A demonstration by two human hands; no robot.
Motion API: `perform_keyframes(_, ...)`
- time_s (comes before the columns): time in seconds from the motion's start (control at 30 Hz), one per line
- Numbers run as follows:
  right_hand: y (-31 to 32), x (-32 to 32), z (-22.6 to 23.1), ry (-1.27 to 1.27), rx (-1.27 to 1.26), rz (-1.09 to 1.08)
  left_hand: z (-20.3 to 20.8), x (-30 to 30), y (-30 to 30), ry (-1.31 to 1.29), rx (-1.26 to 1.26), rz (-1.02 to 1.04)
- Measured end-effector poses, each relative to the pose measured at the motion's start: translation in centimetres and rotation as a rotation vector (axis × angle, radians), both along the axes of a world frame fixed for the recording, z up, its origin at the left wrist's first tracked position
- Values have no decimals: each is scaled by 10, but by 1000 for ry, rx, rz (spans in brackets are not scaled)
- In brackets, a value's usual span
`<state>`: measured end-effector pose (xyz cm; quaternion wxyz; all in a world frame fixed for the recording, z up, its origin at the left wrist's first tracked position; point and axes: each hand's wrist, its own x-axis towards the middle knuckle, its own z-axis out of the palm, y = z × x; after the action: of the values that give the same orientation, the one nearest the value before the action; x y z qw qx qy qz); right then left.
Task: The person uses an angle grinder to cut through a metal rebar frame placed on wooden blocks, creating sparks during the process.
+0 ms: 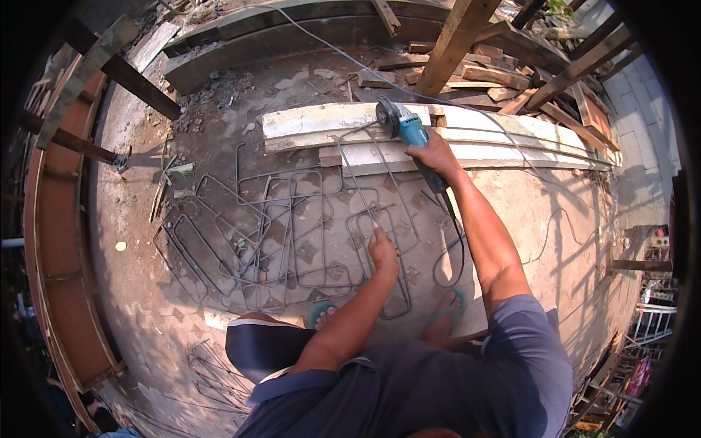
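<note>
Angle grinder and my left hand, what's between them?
The head view shows part of a bent metal rod and white boards between your left hand and the angle grinder.

One wide fisheye looks down from head height onto the ground [566, 274]

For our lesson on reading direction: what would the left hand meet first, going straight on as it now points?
Past the bent metal rod it grips, the left hand would probably meet the nearest white board first, though depth is unclear in this view.
</note>
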<state>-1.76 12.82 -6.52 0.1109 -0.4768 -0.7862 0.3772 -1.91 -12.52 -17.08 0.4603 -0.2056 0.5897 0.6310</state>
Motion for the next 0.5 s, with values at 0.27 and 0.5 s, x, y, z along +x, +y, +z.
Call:
perform_keyframes(0.27,17,-9,39,-59,176,-66,5,1,2,39,-70,10)
perform_keyframes(0.5,11,-2,-6,-135,136,-5,2,-2,3,36,-28,-9)
